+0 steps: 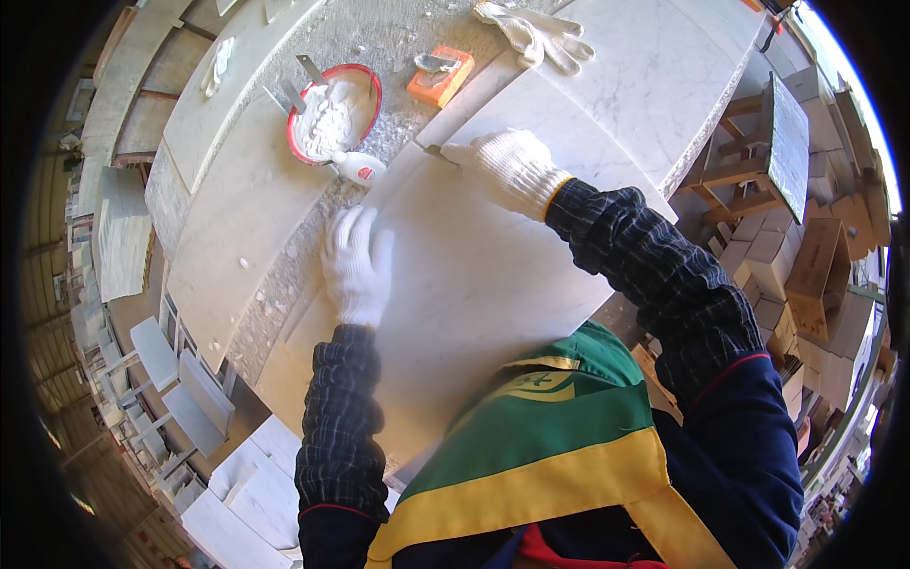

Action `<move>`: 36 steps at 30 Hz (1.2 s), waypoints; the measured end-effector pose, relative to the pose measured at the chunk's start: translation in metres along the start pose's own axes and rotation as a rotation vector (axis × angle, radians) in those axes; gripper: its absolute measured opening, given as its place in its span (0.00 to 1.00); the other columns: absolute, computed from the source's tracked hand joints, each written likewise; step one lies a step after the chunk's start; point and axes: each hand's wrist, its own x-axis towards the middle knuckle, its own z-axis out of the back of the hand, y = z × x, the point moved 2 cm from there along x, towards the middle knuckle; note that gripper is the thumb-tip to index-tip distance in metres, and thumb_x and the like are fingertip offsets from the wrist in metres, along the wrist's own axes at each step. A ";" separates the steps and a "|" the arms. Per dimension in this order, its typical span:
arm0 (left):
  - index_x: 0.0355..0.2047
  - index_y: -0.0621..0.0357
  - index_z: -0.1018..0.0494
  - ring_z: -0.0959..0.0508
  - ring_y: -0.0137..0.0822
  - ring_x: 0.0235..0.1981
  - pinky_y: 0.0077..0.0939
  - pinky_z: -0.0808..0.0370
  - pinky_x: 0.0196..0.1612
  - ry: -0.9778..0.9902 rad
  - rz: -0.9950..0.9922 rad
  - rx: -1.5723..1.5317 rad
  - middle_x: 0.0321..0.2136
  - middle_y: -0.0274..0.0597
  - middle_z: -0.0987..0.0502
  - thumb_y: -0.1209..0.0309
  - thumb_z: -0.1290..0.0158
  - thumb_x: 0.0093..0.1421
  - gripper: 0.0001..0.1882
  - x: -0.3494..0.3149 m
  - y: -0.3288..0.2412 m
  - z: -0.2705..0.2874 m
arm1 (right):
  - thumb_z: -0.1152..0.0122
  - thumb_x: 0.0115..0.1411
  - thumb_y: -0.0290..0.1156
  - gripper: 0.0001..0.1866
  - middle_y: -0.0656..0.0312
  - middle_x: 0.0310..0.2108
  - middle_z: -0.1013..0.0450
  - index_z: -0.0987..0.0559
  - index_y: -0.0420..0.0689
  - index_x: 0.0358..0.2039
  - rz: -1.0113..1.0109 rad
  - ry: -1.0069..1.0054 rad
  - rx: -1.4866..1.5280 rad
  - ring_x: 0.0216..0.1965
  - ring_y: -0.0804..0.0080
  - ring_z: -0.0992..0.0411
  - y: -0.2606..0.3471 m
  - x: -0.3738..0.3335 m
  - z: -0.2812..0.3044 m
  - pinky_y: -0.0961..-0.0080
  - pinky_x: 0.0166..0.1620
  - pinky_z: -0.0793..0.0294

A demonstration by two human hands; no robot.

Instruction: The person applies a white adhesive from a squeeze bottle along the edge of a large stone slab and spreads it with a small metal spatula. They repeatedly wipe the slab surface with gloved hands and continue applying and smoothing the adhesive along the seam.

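At the centre of the view, a pale marble slab [474, 284] lies flat on the worktop [379, 47], with both gloved hands resting on it. The left hand [358, 266] presses palm-down near the slab's edge at 9 o'clock, fingers straight, close together and holding nothing. The right hand [507, 169] sits at the slab's corner at 12 o'clock, fingers curled over a small dark tool [434, 149] whose tip just shows past the glove; the grip itself is hidden. At 11 o'clock from the hands, a red-rimmed bowl [334, 112] of white paste stands on the worktop with two flat blades [308, 68] leaning in it, and a small white bottle [358, 168] lies just beside it. At 12 o'clock, an orange block [442, 78] and a spare pair of white gloves [536, 33] lie well apart from the hands.
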 end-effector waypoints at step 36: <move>0.57 0.57 0.22 0.28 0.54 0.64 0.52 0.32 0.67 -0.030 0.009 -0.007 0.57 0.48 0.22 0.62 0.40 0.67 0.21 0.000 -0.002 0.002 | 0.41 0.66 0.32 0.30 0.52 0.40 0.17 0.27 0.59 0.69 0.205 0.125 0.085 0.40 0.49 0.18 0.028 -0.032 -0.016 0.57 0.43 0.18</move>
